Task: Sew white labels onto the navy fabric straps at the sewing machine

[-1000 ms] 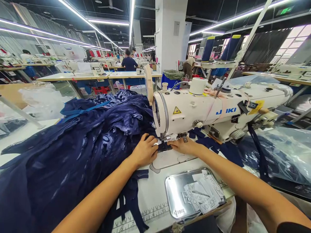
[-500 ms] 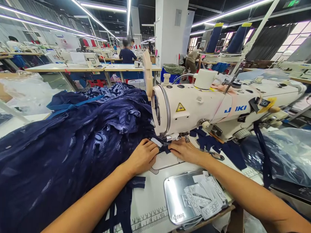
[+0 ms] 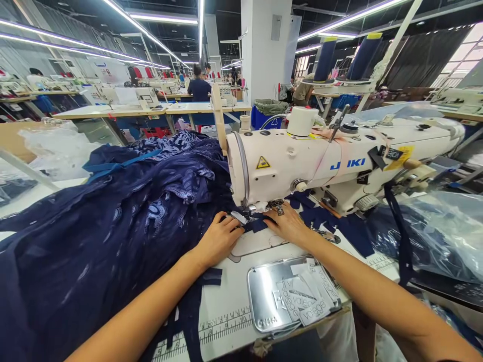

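Under the head of a white sewing machine [image 3: 283, 156] lies a narrow dark navy fabric strip [image 3: 256, 224], with a small white label [image 3: 239, 217] beside the presser foot. My left hand [image 3: 219, 239] is closed on the strip's left end by the label, its fingers bent. My right hand [image 3: 289, 225] pinches the strip just right of the needle area; part of its fingers is behind the machine's metal attachment. A large heap of navy patterned fabric [image 3: 151, 221] spreads from the machine to the left, beside my left arm.
A metal tray [image 3: 260, 301] holding printed white labels [image 3: 309, 299] lies in front of my right forearm. Navy scraps [image 3: 354, 234], scissors-like metal tool [image 3: 326, 236] and clear plastic bags [image 3: 441, 236] are at right. Thread cones [image 3: 324, 60] stand above. People work behind.
My view has shifted slightly, so machine and tray appear further left. My right hand's fingers are more spread around the attachment, while both hands stay at the strip.
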A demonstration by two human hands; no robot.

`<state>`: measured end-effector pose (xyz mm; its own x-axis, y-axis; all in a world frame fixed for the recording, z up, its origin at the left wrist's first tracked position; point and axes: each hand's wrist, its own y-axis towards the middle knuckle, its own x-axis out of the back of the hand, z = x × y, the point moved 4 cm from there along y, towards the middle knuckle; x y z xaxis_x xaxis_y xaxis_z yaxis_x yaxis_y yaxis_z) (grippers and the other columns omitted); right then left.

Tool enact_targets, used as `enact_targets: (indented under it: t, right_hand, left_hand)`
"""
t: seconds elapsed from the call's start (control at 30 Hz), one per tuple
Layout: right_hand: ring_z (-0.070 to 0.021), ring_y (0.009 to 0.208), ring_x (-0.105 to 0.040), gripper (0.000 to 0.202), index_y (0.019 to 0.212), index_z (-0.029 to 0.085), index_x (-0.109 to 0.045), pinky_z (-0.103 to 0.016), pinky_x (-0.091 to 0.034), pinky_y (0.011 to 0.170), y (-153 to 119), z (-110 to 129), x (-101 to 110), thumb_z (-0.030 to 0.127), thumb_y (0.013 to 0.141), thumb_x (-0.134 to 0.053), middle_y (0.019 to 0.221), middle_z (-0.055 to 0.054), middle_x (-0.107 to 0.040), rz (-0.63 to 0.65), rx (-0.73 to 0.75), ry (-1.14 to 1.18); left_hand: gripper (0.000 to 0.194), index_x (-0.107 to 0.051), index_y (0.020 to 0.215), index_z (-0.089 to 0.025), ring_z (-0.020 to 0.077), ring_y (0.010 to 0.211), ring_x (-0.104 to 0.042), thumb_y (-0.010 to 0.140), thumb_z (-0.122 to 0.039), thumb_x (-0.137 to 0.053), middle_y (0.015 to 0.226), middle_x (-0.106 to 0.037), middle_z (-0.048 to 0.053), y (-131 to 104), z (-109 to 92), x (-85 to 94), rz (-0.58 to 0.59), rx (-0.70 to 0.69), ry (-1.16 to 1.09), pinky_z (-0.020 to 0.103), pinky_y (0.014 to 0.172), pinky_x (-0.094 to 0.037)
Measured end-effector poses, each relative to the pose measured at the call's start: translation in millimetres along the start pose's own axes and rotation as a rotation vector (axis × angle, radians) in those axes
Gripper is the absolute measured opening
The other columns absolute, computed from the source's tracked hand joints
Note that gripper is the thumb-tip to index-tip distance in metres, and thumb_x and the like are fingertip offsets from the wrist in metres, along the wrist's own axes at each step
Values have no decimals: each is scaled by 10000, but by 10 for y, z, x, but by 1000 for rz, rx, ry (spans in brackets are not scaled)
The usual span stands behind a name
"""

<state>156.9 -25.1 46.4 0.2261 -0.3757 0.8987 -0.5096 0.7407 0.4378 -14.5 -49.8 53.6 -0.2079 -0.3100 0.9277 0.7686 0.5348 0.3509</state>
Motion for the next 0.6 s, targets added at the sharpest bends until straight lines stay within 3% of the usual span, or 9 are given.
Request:
enact_targets:
  t: [0.17,0.4,0.47,0.6]
  right_hand:
    - [-197,747,-510,114,779,129,-634,-299,-359,714,15,22,44,172,785,-529,756,-80,-588,33,-17,-16]
    - [-133,666,-485,198,701,164,-615,-269,-330,683,-12,310,120,186,832,-469,749,-31,-570,22,261,89]
    - [-130,659,-497,170,732,167,-621,-267,-336,679,18,277,64,190,824,-480,751,-26,-587,34,195,120]
    - [-168,707,-544,202,736,149,-636,-299,-357,726,177,65,-123,193,818,-457,720,-51,-623,90,-81,45]
  left_hand:
    - [294,-566,994,-149,191,878,-506,752,-78,-415,897,-583,65,21,-10,30,58,49,-2,412,900,-302]
    - [393,-508,1145,-200,231,922,-461,759,-187,-435,964,-537,89,80,-44,14,96,100,49,451,894,-306]
    - [368,-528,1126,-199,232,912,-456,772,-208,-429,945,-534,89,96,-43,-2,101,116,65,444,889,-313]
    - [340,-546,1105,-191,225,908,-452,791,-218,-416,927,-530,86,107,-44,-12,97,127,62,428,882,-323]
